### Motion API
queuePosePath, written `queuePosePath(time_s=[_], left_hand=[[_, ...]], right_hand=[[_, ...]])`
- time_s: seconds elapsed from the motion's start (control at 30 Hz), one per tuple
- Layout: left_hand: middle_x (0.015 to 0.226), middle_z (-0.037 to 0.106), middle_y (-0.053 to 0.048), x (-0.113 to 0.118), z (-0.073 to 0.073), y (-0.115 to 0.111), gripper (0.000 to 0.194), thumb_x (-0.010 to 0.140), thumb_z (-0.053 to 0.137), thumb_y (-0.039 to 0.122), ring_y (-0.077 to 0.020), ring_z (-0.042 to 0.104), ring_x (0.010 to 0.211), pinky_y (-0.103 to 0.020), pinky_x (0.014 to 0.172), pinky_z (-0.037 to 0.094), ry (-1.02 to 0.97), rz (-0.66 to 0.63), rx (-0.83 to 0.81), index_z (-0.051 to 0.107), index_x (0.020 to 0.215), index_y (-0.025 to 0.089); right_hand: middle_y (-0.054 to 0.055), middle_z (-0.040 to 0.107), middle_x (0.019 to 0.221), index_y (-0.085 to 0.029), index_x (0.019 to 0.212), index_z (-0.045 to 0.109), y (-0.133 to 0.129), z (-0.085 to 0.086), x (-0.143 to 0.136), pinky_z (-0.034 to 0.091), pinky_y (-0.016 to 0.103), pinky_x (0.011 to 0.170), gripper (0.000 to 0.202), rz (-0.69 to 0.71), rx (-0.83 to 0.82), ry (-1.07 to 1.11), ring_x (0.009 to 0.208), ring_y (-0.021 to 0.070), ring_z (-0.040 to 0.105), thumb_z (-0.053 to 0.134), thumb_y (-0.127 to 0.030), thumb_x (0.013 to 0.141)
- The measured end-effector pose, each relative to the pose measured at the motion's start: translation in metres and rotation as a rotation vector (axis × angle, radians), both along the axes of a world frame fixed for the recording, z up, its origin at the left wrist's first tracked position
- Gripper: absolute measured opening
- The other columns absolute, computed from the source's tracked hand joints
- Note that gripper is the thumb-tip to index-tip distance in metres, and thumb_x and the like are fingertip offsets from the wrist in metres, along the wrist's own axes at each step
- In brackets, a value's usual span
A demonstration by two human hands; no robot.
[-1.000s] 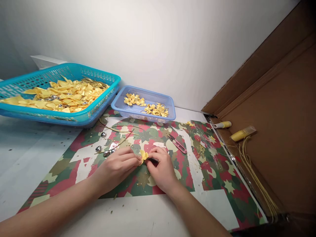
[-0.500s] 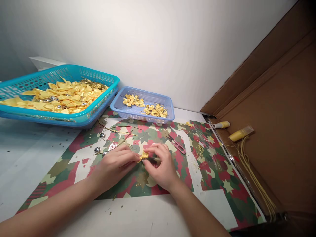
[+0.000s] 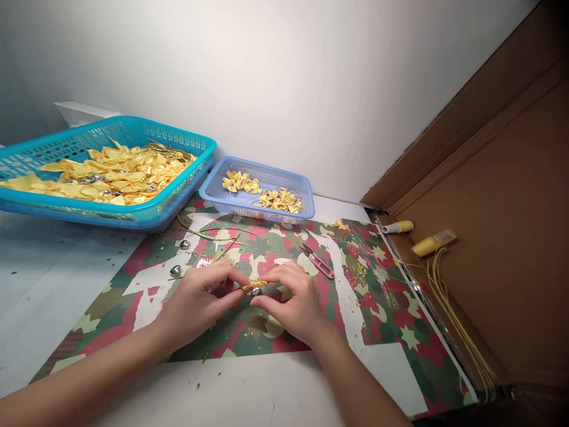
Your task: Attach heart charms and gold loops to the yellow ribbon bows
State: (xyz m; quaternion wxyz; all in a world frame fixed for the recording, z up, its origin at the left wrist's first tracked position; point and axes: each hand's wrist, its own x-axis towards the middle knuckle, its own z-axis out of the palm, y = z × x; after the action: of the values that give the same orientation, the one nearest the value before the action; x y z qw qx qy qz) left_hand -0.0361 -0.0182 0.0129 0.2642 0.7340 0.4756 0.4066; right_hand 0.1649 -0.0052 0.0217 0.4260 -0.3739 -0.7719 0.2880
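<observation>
Yellow ribbon bow (image 3: 254, 285) is sitting between the hands over a patterned sheet (image 3: 258, 332), left hand (image 3: 195, 299) pinching one end, right hand (image 3: 296, 302) touching the other with unclear grip, a silver bead (image 3: 256, 292) seemingly being in place while loose silver hearts (image 3: 176, 271) are lying unattached.

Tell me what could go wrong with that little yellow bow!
The yellow bow is tiny and held by fingertips, so it might slip from the left hand.

The silver bead is by the bow, near the thumb of the right hand. I can't tell if it's fastened, so it could come loose.

The scissors lie just beyond the right hand, so reaching forward carelessly might mean a poke.
</observation>
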Motion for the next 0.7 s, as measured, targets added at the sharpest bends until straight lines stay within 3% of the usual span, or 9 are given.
queuePosePath(time_s=[0.27, 0.5, 0.7], left_hand=[[0.070, 0.065, 0.003, 0.001, -0.003, -0.005, 0.015, 0.084, 0.059, 0.013, -0.0107, 0.056, 0.060, -0.021, 0.054, 0.044, 0.001, -0.054, 0.117, 0.069, 0.079, 0.023], [0.076, 0.073, 0.001, 0.001, -0.002, -0.005, 0.014, 0.086, 0.058, 0.016, -0.0143, 0.062, 0.069, -0.023, 0.060, 0.050, 0.053, -0.089, 0.228, 0.068, 0.081, 0.024], [0.079, 0.077, 0.002, 0.004, 0.006, 0.001, 0.018, 0.087, 0.057, 0.011, -0.0151, 0.052, 0.062, -0.026, 0.060, 0.047, 0.097, -0.148, 0.372, 0.064, 0.081, 0.025]], right_hand=[[0.001, 0.072, 0.069, -0.021, 0.072, 0.072, 0.000, -0.009, -0.003, 0.045, 0.038, 0.076, 0.009, -0.022, 0.076, 0.052, 0.068, 0.0168, 0.062, 0.076, -0.019, 0.080], [0.001, 0.070, 0.077, -0.022, 0.077, 0.071, -0.003, 0.002, -0.005, 0.047, 0.031, 0.071, 0.004, -0.004, -0.253, 0.101, 0.076, 0.0167, 0.061, 0.071, -0.020, 0.079], [0.000, 0.062, 0.081, -0.023, 0.077, 0.060, -0.009, -0.001, -0.012, 0.043, 0.031, 0.077, 0.013, -0.020, -0.251, 0.202, 0.082, 0.0164, 0.053, 0.056, -0.021, 0.090]])
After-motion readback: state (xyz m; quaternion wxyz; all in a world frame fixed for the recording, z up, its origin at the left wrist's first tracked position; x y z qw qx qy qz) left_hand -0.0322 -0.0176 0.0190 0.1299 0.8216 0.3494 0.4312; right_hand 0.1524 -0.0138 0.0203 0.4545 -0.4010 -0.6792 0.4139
